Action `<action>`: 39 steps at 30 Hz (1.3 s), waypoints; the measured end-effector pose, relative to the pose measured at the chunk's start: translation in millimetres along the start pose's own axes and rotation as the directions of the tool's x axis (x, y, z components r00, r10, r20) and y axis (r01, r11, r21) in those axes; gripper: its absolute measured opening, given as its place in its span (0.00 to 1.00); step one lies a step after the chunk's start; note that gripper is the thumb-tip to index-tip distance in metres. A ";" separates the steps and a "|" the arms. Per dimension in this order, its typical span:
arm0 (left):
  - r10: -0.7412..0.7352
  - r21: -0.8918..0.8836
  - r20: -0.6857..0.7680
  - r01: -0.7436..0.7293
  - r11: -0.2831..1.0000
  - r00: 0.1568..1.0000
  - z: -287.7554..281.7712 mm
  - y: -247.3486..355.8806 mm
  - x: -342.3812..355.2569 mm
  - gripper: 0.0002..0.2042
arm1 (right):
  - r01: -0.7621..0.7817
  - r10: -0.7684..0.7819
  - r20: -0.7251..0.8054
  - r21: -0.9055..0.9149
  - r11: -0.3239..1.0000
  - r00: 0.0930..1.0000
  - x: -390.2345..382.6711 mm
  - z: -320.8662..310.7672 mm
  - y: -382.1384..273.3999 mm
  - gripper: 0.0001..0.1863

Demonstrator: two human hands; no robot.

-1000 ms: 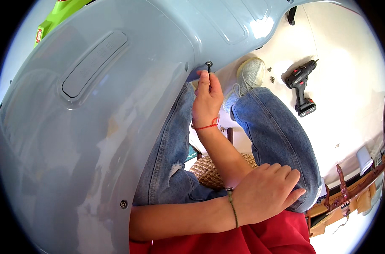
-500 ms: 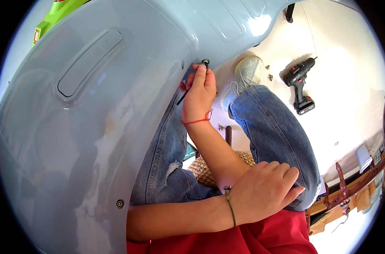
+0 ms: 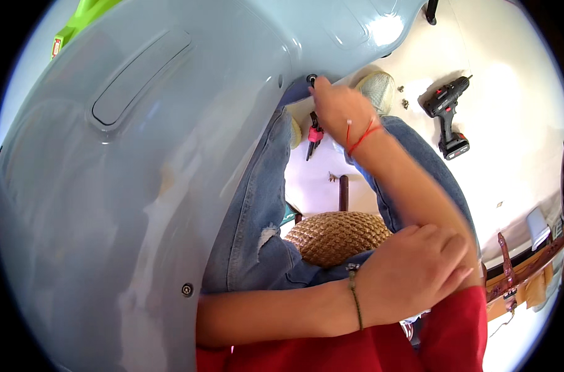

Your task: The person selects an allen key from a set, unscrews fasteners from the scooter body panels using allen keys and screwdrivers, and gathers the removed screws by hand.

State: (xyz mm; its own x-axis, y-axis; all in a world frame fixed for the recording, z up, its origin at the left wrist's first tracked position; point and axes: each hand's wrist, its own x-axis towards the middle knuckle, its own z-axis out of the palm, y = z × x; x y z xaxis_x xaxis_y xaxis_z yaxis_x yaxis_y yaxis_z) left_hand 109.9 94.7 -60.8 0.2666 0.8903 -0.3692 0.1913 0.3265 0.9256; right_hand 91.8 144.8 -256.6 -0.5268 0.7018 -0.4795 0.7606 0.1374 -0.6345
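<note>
My right hand (image 3: 344,110), with a red cord on its wrist, is closed on a thin black tool (image 3: 312,84) at a bolt under the pale blue-grey moulded body (image 3: 139,204). Its fingertips are partly hidden and slightly blurred. My left hand (image 3: 412,273), with a green bracelet, lies across my right forearm with curled fingers; whether anything is inside them is hidden. A bundle of black tools with a pink holder (image 3: 315,134) shows below my right hand. Another bolt (image 3: 186,289) sits low on the body panel.
A black cordless drill (image 3: 446,108) lies on the pale floor at right, beside small metal pieces (image 3: 405,103). A woven seat (image 3: 338,235) is between my jeans-clad legs. Carved wooden furniture (image 3: 505,279) stands at the lower right; a green object (image 3: 83,18) is at upper left.
My right hand has moved up and rightward and turned over, its forearm swinging right beneath my left hand. The pink-held tool bundle and more of the woven seat have come into sight.
</note>
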 end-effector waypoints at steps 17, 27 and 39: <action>0.339 -0.064 -0.150 -0.352 0.934 0.929 2.0 12.7 -2.4 0.11 | 0.410 -0.403 -0.134 0.032 0.911 0.905 13.7 -73.5 3.6 0.16; 0.238 -0.090 -0.041 -0.240 0.966 0.971 16.0 19.5 1.6 0.12 | -0.214 0.471 0.030 0.915 0.341 0.882 -26.0 34.7 -43.1 0.18; 0.149 -0.042 -0.001 -0.149 0.988 0.989 19.7 5.8 6.6 0.12 | -0.062 0.639 -0.057 0.985 0.163 0.767 -8.2 49.3 -52.4 0.18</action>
State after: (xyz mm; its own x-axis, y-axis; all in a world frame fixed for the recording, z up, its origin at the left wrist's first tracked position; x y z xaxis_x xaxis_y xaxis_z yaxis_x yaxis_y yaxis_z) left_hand 131.4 96.2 -59.5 0.2907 0.9295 -0.2271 0.1096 0.2034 0.9729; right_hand 37.6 97.4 -249.3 0.1040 0.6662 -0.7385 -0.2174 -0.7093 -0.6705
